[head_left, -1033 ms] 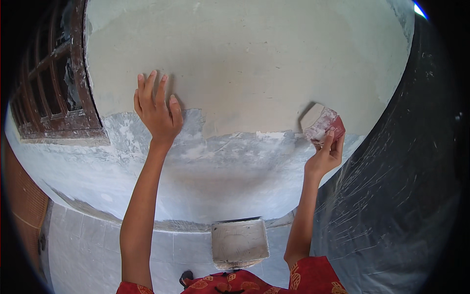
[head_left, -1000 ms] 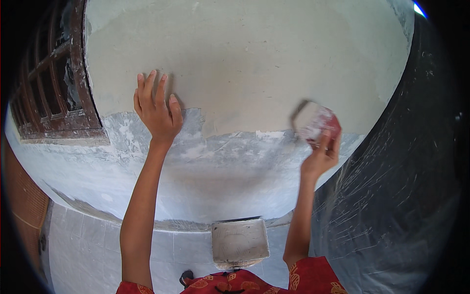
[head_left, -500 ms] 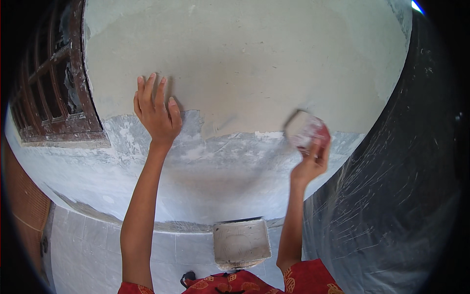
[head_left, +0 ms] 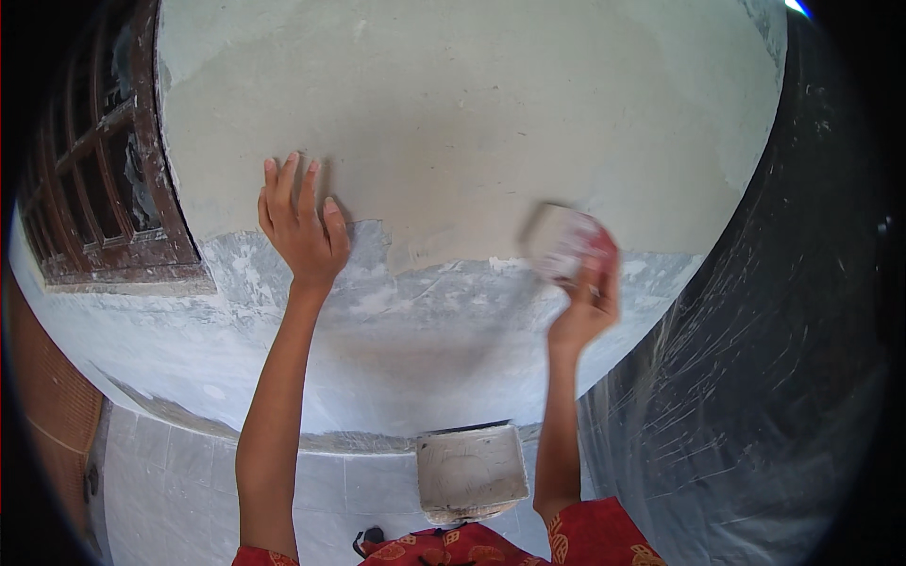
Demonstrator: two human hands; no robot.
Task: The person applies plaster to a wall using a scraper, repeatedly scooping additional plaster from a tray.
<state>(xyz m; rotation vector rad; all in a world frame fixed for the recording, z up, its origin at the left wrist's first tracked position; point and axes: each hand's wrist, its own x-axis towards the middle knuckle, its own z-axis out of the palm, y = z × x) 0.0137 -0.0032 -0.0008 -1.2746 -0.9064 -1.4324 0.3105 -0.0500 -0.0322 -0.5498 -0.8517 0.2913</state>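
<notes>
My right hand (head_left: 583,316) grips a red putty scraper (head_left: 566,243) smeared with whitish putty, its fingers closed on the red end. The blade lies against the wall (head_left: 453,123), at the border between the smooth beige coat above and the patchy grey-white band (head_left: 425,302) below. Further left, my left hand (head_left: 307,236) rests on the wall with fingers spread, holding nothing. Motion blurs the scraper a little, so its exact edge is hard to make out.
A putty-caked rectangular tray (head_left: 472,472) is low in front of me, above the grey tiled floor (head_left: 321,481). A brown wooden window frame (head_left: 156,141) borders the wall at left. Dark plastic sheeting (head_left: 727,406), spattered white, hangs at right. A woven brown panel (head_left: 57,406) stands lower left.
My right hand has moved slightly left along the wall with the scraper. The left hand keeps its place on the wall, and the whole view has shifted slightly.
</notes>
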